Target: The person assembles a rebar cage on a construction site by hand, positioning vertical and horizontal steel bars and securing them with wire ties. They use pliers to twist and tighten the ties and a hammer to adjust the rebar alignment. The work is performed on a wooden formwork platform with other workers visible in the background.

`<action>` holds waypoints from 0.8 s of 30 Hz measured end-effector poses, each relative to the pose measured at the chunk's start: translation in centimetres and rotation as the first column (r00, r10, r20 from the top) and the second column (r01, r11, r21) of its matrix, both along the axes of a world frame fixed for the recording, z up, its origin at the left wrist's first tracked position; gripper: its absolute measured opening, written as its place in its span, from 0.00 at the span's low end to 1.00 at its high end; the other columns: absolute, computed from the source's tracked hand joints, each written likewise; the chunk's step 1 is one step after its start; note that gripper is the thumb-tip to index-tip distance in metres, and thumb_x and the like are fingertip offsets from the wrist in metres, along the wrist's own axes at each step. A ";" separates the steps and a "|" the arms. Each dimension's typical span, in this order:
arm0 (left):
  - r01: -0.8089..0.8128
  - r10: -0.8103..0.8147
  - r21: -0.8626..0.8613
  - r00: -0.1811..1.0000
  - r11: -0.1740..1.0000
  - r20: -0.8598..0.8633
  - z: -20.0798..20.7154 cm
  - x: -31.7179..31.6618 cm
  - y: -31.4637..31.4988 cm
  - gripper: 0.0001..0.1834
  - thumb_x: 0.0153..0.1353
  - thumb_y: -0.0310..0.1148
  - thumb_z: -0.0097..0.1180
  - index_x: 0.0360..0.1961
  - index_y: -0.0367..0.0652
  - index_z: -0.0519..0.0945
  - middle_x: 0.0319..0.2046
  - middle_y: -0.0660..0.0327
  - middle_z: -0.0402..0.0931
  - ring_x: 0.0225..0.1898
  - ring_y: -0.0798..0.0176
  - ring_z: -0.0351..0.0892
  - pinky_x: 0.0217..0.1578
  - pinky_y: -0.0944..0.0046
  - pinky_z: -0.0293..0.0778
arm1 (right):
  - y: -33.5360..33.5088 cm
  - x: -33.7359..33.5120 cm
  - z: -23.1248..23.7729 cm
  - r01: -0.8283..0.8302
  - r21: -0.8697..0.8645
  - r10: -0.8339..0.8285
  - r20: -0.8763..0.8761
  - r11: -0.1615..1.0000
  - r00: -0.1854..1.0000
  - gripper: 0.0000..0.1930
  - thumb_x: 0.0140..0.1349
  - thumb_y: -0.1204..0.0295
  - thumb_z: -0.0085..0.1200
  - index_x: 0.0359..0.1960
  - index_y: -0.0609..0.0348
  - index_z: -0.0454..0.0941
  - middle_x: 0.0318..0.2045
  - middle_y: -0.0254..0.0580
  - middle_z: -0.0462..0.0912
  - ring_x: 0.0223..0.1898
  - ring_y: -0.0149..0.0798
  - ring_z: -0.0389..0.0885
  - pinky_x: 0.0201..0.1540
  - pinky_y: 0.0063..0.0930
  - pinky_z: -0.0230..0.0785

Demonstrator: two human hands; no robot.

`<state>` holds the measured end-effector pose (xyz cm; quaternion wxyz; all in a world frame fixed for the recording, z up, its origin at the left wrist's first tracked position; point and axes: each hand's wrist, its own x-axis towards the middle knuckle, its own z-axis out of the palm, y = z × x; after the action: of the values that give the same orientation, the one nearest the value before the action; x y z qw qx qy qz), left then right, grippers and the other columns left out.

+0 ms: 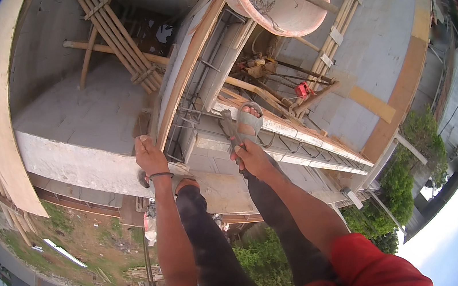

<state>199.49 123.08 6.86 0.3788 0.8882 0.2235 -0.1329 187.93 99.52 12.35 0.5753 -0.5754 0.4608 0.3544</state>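
Observation:
My left hand (pixel 151 156) is closed at the top edge of a pale block wall (pixel 78 160), beside the end of a wooden formwork board (pixel 190 70). A dark band circles that wrist. What its fingers hold, if anything, I cannot make out; a dark rounded shape (pixel 143 178) shows just below the hand. My right hand (pixel 251 156) is wrapped round a dark, long hand tool (pixel 232 134), whose kind is unclear. The tool lies close beside my sandalled right foot (pixel 249 120). Steel reinforcing bars (pixel 184 120) run inside the formwork between my hands.
A pale, dirty bucket (pixel 310 11) with a stick and wire stands on the formwork ahead. Bamboo poles (pixel 117 39) lean at the left, more (pixel 347 9) at the right. A red object (pixel 303 89) lies among timbers. Beyond the wall's outer edge the ground (pixel 88 237) is far below.

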 end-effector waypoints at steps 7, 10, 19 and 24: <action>-0.328 0.160 -0.392 0.901 0.860 -0.403 -0.2 -3.7 1.9 0.15 0.70 0.39 0.41 0.32 0.40 0.73 0.20 0.63 0.68 0.20 0.64 0.66 0.23 0.61 0.66 | -13.9 20.1 13.4 -0.303 -0.515 0.387 0.061 0.802 0.920 0.13 0.69 0.66 0.43 0.31 0.64 0.70 0.20 0.40 0.73 0.21 0.36 0.72 0.26 0.33 0.64; -0.626 0.183 -0.512 0.720 0.588 -0.669 -0.2 -4.8 0.9 0.11 0.69 0.40 0.42 0.37 0.45 0.73 0.15 0.68 0.60 0.11 0.69 0.57 0.12 0.64 0.59 | -18.7 28.6 10.0 -0.514 -0.827 0.826 -0.115 0.228 0.551 0.18 0.67 0.62 0.47 0.37 0.69 0.77 0.33 0.62 0.80 0.38 0.62 0.79 0.43 0.48 0.69; -0.827 0.183 -0.475 0.539 0.301 -0.822 -3.6 -7.4 -4.0 0.07 0.69 0.36 0.42 0.44 0.51 0.70 0.16 0.71 0.59 0.13 0.73 0.57 0.14 0.68 0.57 | -18.6 34.6 -5.1 -0.342 -0.939 0.937 -0.142 -0.027 0.318 0.10 0.56 0.75 0.52 0.39 0.64 0.80 0.36 0.55 0.82 0.40 0.57 0.81 0.42 0.46 0.73; -0.847 0.187 -0.531 0.517 -0.028 -0.835 -4.3 -9.5 -4.9 0.06 0.70 0.36 0.43 0.44 0.52 0.70 0.21 0.70 0.67 0.16 0.72 0.63 0.19 0.69 0.63 | -6.3 24.4 1.9 0.035 -0.917 0.917 0.398 0.398 -0.008 0.12 0.48 0.81 0.59 0.36 0.61 0.75 0.37 0.42 0.78 0.39 0.46 0.76 0.42 0.36 0.71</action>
<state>190.04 118.19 2.52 0.7593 0.2157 0.5290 -0.3117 212.33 93.23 14.21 0.2488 -0.9505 -0.1547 -0.1037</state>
